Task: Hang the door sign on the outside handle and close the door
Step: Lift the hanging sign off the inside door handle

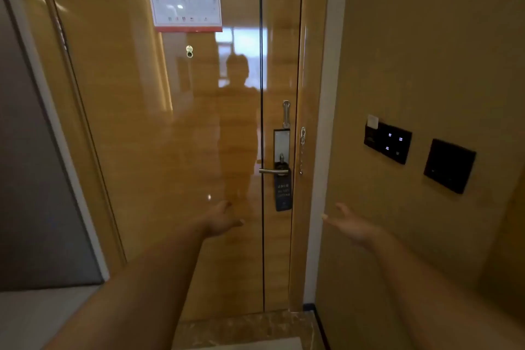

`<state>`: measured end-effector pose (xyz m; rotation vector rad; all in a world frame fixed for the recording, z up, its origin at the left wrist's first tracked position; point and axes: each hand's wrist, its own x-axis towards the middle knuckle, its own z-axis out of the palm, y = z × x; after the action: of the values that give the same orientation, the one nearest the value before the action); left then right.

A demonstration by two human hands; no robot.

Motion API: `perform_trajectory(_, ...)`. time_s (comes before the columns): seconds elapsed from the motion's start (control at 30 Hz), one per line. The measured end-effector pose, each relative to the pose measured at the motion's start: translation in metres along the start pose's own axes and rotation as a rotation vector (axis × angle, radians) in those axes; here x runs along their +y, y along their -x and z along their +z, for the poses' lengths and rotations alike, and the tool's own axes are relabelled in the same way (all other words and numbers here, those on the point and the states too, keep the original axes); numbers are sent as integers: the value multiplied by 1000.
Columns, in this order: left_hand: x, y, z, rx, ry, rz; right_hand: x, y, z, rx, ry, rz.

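Observation:
A glossy wooden door stands shut in front of me, seen from inside the room. A dark blue door sign hangs from the silver lever handle on the door's right side. My left hand reaches forward, fingers apart and empty, below and to the left of the handle. My right hand is held out palm up in front of the right wall, holding nothing. Neither hand touches the sign or the handle.
A red evacuation plan and a peephole are on the door. A door guard and a chain sit above the handle. Black switch panels are on the right wall. A grey panel stands at left.

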<state>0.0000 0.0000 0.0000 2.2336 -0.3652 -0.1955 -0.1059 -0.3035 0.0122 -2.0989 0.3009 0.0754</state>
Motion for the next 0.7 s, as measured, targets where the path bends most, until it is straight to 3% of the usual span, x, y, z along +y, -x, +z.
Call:
perform_trajectory(0.3,-44,-121,-53,104,-71,-11,-23,-125,43,35,-18,29)
perform_trajectory(0.7,-69,-264,-40,-13,-131,-22,-11,-240,45,104,-56,118)
